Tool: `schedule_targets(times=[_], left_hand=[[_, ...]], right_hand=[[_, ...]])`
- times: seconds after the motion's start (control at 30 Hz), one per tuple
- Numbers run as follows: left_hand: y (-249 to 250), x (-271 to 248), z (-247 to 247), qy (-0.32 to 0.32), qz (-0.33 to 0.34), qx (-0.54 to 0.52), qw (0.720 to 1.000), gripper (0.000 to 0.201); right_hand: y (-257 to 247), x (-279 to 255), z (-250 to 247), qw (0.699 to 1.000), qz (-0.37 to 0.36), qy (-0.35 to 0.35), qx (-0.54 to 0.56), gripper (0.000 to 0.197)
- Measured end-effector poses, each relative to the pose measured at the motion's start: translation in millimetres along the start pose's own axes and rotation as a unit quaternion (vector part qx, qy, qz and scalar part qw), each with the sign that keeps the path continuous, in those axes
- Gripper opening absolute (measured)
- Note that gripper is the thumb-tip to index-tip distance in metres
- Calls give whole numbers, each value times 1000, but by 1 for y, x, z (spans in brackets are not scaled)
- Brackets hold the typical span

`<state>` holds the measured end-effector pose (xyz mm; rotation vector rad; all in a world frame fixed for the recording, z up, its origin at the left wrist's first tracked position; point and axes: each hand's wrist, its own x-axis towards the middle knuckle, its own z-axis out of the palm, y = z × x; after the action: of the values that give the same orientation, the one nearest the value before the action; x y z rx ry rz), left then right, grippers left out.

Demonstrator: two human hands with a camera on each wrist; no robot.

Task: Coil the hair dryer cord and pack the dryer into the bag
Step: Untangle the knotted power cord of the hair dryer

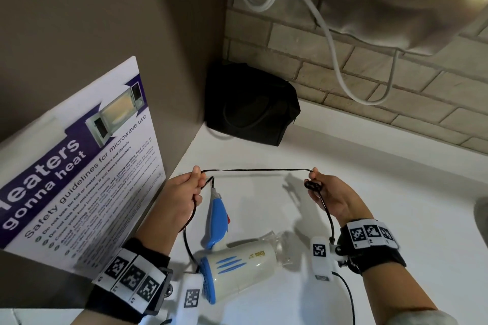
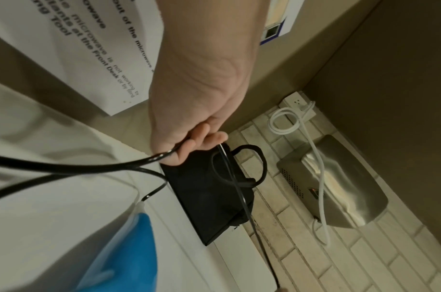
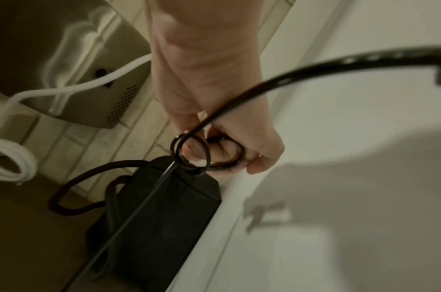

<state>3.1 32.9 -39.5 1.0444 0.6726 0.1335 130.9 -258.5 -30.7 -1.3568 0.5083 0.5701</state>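
A white and blue hair dryer (image 1: 237, 269) lies on the white counter, its blue handle (image 1: 217, 221) folded up toward my hands. Its black cord (image 1: 256, 170) runs taut between both hands. My left hand (image 1: 184, 192) pinches the cord near the handle; the left wrist view shows that left hand (image 2: 189, 146) with fingers curled round the cord (image 2: 89, 170). My right hand (image 1: 324, 192) grips a small coil of cord (image 1: 313, 185), and in the right wrist view that coil (image 3: 191, 154) sits in the right hand (image 3: 226, 150). The black bag (image 1: 250, 105) stands in the far corner.
A microwave safety poster (image 1: 76, 171) leans against the left wall. A steel wall unit (image 1: 409, 0) with a white cable (image 1: 330, 34) hangs on the brick-tile wall behind. The white counter (image 1: 369, 166) stretches to the right.
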Motion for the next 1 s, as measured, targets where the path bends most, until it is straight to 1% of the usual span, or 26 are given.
schedule_targets(times=[0.07, 0.13, 0.2, 0.23, 0.27, 0.3, 0.37, 0.4, 0.43, 0.53, 0.57, 0.63, 0.67, 0.7, 0.73, 0.77, 0.8, 0.83, 0.87, 0.9, 0.93, 1.0], left_hand=[[-2, 3, -2, 5, -23, -16, 1000, 23], [-5, 6, -5, 2, -35, -9, 999, 23], [-8, 8, -10, -6, -29, 58, 998, 26], [-9, 8, -11, -10, -13, 118, 993, 27], [-10, 7, -13, -10, 12, 193, 981, 28], [-11, 6, -13, -7, 44, 275, 960, 28], [-12, 2, -8, -12, 116, 435, 893, 26], [-13, -2, -2, -17, 147, 489, 860, 24], [-14, -5, 7, -29, 171, 519, 837, 24], [-19, -11, 34, -89, 225, 551, 799, 32], [-19, -15, 43, -102, 238, 573, 777, 35], [-16, -21, 57, -106, 263, 633, 720, 44], [-13, -26, 64, -110, 285, 647, 698, 48], [-12, -29, 70, -122, 311, 648, 685, 49], [-9, -35, 76, -141, 334, 636, 682, 47], [-7, -39, 81, -170, 349, 612, 689, 39], [-3, -44, 85, -191, 351, 570, 717, 28], [0, -48, 87, -203, 331, 520, 761, 18], [2, -52, 88, -216, 297, 470, 803, 16], [4, -55, 88, -223, 277, 428, 831, 18], [6, -57, 87, -220, 279, 407, 841, 21], [8, -59, 82, -216, 279, 386, 852, 27]], right_hand=[[3, 6, -6, 1000, 8, -4, 2, 30], [7, 12, -10, 1000, 4, 12, -4, 30], [10, 13, -11, 999, -18, 33, -32, 29], [10, 13, -11, 997, -34, 42, -50, 30], [9, 11, -11, 995, -52, 49, -71, 30], [8, 8, -11, 991, -75, 54, -96, 31], [4, 0, -8, 979, -131, 57, -148, 31], [2, -7, -5, 969, -159, 56, -178, 32], [0, -14, 0, 959, -182, 57, -211, 34], [-5, -39, 18, 924, -241, 50, -293, 37], [-7, -47, 25, 911, -260, 41, -319, 38], [-8, -63, 36, 883, -290, 15, -370, 38], [-8, -70, 42, 869, -303, -2, -391, 38], [-6, -77, 48, 856, -317, -21, -408, 38], [-5, -83, 53, 844, -331, -39, -422, 38], [-4, -88, 58, 834, -341, -57, -429, 38], [-3, -92, 61, 829, -347, -73, -433, 37], [-2, -94, 63, 827, -347, -88, -433, 37], [-1, -95, 64, 830, -342, -104, -428, 37], [-2, -96, 64, 836, -335, -116, -418, 38], [-3, -97, 64, 843, -329, -125, -407, 38], [-5, -99, 63, 851, -326, -136, -389, 38]])
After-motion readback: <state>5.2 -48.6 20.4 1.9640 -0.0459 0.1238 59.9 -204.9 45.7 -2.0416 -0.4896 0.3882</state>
